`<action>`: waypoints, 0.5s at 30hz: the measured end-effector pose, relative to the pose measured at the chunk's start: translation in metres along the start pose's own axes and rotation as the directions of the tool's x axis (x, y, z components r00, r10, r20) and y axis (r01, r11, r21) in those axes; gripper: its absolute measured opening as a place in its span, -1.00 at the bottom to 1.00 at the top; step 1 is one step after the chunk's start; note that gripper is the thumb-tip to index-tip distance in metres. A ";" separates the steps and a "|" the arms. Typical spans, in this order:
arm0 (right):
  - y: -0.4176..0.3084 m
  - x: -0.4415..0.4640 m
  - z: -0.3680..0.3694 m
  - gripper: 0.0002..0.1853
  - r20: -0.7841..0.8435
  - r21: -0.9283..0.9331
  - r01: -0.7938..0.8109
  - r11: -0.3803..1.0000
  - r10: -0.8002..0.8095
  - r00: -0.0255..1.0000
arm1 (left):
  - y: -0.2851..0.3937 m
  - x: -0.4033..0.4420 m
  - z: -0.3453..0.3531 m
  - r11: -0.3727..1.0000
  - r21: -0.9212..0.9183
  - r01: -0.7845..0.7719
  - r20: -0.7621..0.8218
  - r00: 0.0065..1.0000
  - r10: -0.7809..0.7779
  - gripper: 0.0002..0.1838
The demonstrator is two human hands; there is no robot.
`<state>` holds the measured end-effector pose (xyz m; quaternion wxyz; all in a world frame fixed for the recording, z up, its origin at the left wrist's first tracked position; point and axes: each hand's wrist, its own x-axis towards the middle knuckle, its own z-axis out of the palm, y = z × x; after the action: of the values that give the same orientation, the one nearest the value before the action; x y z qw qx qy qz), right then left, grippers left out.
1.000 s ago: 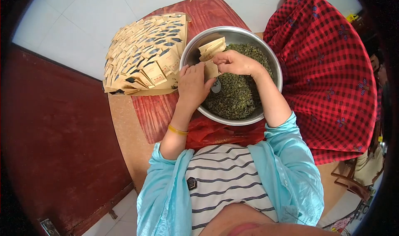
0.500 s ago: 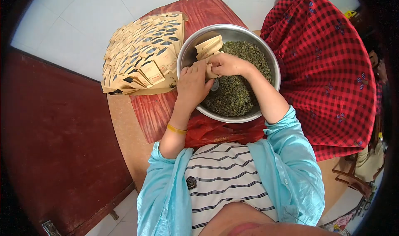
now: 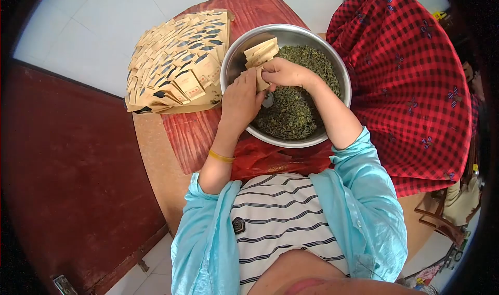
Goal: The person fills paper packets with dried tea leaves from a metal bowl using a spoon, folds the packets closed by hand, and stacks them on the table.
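Paper packet (image 3: pixel 260 80), one, left fingers (image 3: pixel 244 83) and right fingers (image 3: pixel 271 77) clamped on it, over one bowl (image 3: pixel 234 61)

From my end, this looks like a home; I see a checked cloth (image 3: pixel 403 87) draped in folds. A dark red door (image 3: pixel 78 160) and pale tiles (image 3: pixel 99 35) suit that; which room, I cannot tell.

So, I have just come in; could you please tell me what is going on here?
A person holds a small paper packet in both hands, the left hand and the right hand, over a metal bowl of dark green leaves. A stack of packets sits inside the bowl, beyond the hands. Left of the bowl are many more packets, crowded together. Whether the held one is filled or sealed, I cannot tell.
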<state>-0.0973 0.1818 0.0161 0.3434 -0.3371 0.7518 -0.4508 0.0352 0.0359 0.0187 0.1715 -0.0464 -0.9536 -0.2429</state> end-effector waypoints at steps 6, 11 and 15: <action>-0.001 -0.003 -0.031 -0.57 -0.106 0.188 -0.048 0.981 0.069 0.992 | -0.003 0.000 0.000 0.993 -0.082 0.081 0.049 0.996 -0.078 -0.48; -0.008 -0.004 -0.017 -0.47 -0.247 -0.562 -0.325 0.761 0.221 0.944 | -0.002 0.000 0.000 0.994 -0.069 0.080 0.037 0.996 -0.078 -0.47; 0.003 0.000 0.007 -0.56 -0.212 -0.722 -0.254 0.643 0.143 0.967 | 0.000 -0.001 0.000 0.994 -0.052 0.093 0.018 0.996 -0.092 -0.45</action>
<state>-0.0920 0.1792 0.0107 0.1716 -0.3315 0.9237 -0.0860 0.0362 0.0356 0.0181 0.1512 -0.0086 -0.9493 -0.2753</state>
